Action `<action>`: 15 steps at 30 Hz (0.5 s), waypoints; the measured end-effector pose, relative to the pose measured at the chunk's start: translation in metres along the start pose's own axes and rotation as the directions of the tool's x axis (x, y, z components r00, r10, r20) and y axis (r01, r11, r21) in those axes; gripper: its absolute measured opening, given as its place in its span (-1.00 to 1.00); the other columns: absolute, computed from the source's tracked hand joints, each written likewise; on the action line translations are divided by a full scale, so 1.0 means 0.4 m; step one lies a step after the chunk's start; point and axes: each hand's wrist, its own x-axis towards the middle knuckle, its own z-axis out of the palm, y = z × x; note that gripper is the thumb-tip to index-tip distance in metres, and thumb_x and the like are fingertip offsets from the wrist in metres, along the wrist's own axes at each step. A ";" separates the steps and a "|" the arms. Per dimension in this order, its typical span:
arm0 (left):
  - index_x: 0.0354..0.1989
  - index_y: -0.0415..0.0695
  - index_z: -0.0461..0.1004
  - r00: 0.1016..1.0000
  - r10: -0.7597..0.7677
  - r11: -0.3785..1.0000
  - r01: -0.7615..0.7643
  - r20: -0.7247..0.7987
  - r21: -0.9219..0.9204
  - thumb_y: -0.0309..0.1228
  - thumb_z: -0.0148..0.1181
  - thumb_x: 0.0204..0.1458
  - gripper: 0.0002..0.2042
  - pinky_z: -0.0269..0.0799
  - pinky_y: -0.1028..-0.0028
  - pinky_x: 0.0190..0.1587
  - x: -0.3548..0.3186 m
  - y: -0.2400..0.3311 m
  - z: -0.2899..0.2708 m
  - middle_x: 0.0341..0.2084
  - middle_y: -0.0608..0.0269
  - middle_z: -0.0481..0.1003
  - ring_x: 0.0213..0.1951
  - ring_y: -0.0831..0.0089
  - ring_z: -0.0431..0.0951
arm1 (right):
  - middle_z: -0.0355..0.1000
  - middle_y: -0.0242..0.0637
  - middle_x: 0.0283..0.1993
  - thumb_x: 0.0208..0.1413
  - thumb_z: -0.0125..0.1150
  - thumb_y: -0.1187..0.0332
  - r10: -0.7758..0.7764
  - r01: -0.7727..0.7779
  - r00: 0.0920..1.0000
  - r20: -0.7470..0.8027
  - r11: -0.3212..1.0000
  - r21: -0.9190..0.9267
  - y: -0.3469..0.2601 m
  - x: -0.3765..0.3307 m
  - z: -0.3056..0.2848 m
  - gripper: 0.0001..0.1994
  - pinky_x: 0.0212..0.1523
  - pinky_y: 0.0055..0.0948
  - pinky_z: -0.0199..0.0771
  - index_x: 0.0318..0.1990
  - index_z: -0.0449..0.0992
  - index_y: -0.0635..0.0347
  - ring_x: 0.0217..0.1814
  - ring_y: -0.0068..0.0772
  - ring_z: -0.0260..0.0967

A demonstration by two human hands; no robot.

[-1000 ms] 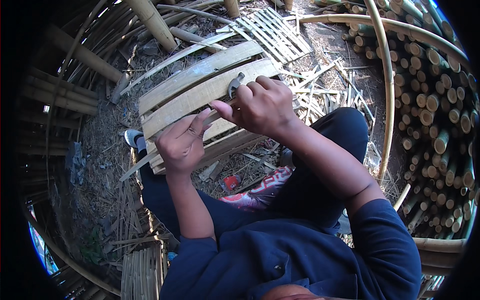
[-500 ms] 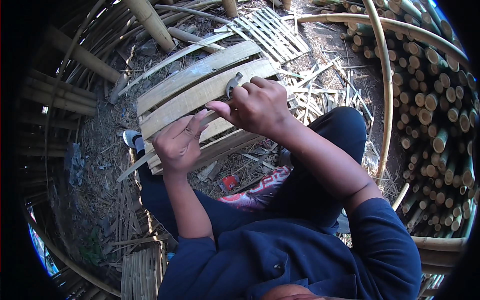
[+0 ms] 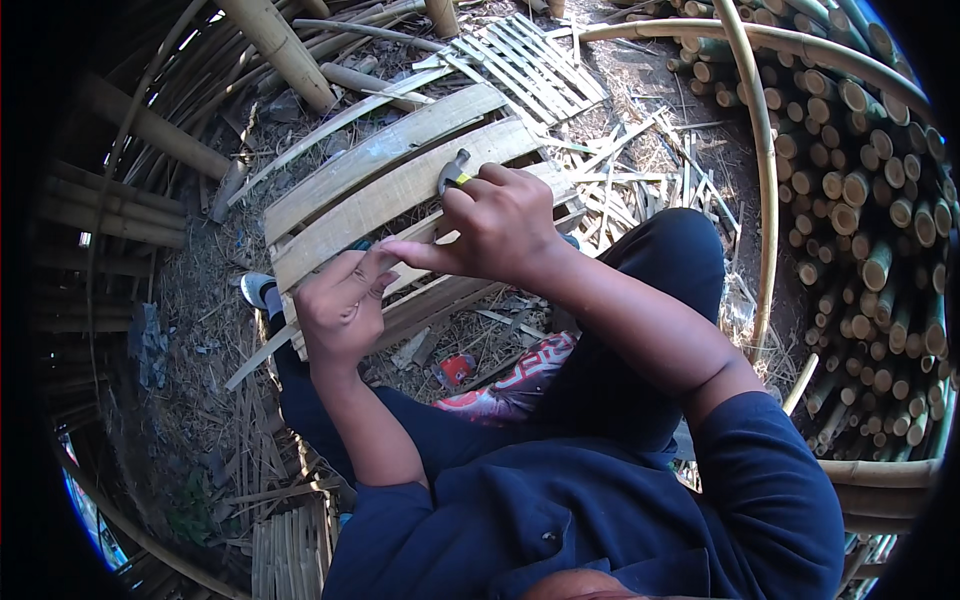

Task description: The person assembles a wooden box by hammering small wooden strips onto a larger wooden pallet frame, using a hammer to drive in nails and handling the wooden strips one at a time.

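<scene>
My right hand (image 3: 505, 222) is closed round a hammer, and its claw head (image 3: 454, 172) with a yellow band sticks out past the fingers. The handle is hidden in the fist. Its thumb stretches left and meets the fingertips of my left hand (image 3: 340, 308). That hand is closed in a pinch over a thin bamboo strip (image 3: 260, 358), whose end juts out at the lower left. Whether something small sits between thumb and fingertips cannot be made out. Both hands are above a low bench of pale wooden planks (image 3: 400, 200) with gaps between them.
A slatted bamboo panel (image 3: 525, 70) lies beyond the bench, with loose strips (image 3: 640, 170) to its right. Cut bamboo poles (image 3: 850, 200) are stacked at the right behind a bent pole (image 3: 762, 180). A red packet (image 3: 456, 369) and a printed sack (image 3: 515, 385) lie between my legs.
My right thumb has come up against the left fingertips, where a gap showed before. The hammer head has turned a little more upright, and the whole view has shifted slightly.
</scene>
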 end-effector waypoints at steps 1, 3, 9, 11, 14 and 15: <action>0.03 -0.20 0.65 1.000 0.021 1.000 -0.021 0.023 0.019 -0.66 0.38 -0.03 -0.62 0.33 0.47 -0.46 0.000 0.001 -0.002 -0.46 0.10 0.56 -0.55 0.42 0.43 | 0.21 -0.48 -0.78 -0.16 0.52 -0.29 -0.001 0.001 1.000 0.007 1.000 -0.005 0.002 -0.001 -0.002 -0.39 -0.68 -0.50 0.24 -0.74 0.38 0.00 -0.71 -0.48 0.29; 0.01 -0.13 0.67 1.000 -0.003 0.999 0.002 0.025 0.044 -0.66 0.39 -0.09 -0.58 0.39 0.41 -0.44 0.002 0.005 -0.006 -0.45 0.11 0.58 -0.52 0.33 0.52 | 0.22 -0.48 -0.78 -0.16 0.51 -0.30 -0.025 0.026 1.000 0.007 0.999 -0.040 0.013 0.006 0.000 -0.39 -0.68 -0.50 0.24 -0.73 0.40 0.00 -0.71 -0.49 0.30; -0.03 -0.07 0.69 1.000 0.015 0.997 -0.015 -0.005 0.070 -0.64 0.43 -0.18 -0.56 0.42 0.32 -0.43 0.002 0.002 0.008 -0.47 0.13 0.58 -0.51 0.20 0.57 | 0.31 -0.42 -0.78 -0.02 0.44 -0.23 -0.043 0.053 0.990 0.136 0.996 -0.076 0.022 0.023 -0.021 -0.44 -0.68 -0.46 0.28 -0.71 0.46 0.02 -0.70 -0.46 0.36; -0.02 -0.06 0.70 0.999 0.032 0.995 -0.030 -0.016 0.097 -0.63 0.43 -0.19 -0.55 0.42 0.31 -0.43 0.001 -0.003 0.014 -0.48 0.13 0.58 -0.52 0.20 0.56 | 0.33 -0.38 -0.78 0.04 0.41 -0.20 -0.042 0.053 0.982 0.184 0.997 -0.053 0.017 0.017 -0.020 -0.44 -0.68 -0.43 0.30 -0.72 0.46 0.02 -0.70 -0.42 0.39; -0.02 -0.06 0.70 0.997 0.064 0.993 -0.060 -0.034 0.105 -0.62 0.44 -0.20 -0.54 0.40 0.32 -0.45 -0.001 -0.016 0.022 -0.50 0.14 0.56 -0.53 0.20 0.54 | 0.33 -0.33 -0.80 0.12 0.37 -0.13 -0.001 0.010 0.976 0.217 0.999 -0.039 0.009 0.015 -0.016 -0.44 -0.68 -0.37 0.34 -0.75 0.43 0.02 -0.70 -0.34 0.42; -0.02 -0.05 0.70 0.996 0.075 0.992 -0.070 -0.045 0.107 -0.62 0.44 -0.21 -0.54 0.40 0.32 -0.45 0.001 -0.014 0.024 -0.51 0.14 0.55 -0.54 0.20 0.53 | 0.32 -0.32 -0.81 0.12 0.37 -0.13 0.015 -0.013 0.973 0.231 1.000 -0.011 0.009 0.015 -0.018 -0.43 -0.68 -0.35 0.34 -0.77 0.41 0.03 -0.70 -0.31 0.42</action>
